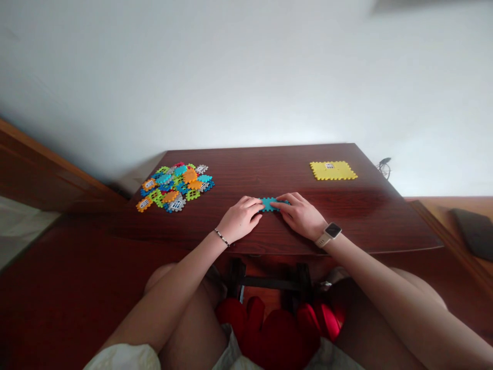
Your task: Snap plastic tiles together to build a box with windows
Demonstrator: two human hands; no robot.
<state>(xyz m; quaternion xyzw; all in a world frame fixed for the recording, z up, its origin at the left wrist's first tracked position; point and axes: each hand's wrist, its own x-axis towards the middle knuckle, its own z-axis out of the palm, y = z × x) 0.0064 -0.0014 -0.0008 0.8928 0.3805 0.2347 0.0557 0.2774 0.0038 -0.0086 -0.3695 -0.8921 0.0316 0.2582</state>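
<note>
Two or so turquoise interlocking tiles [268,204] with toothed edges form a short strip on the dark wooden table, near its front middle. The fingers of my left hand [243,216] hold the strip's left end, with the thumb on the near side. At the right end, my right hand [302,215] grips it in the same way, its fingertips partly covering the tiles. Both ends of the strip are hidden under the fingers, so I cannot tell exactly where the tiles join.
A pile of colourful toothed tiles [175,186], some with window shapes, lies on the table's left side. Toward the back right rests a yellow toothed panel [333,170] with a small white window piece on it. A white wall [246,77] stands behind the table [246,164].
</note>
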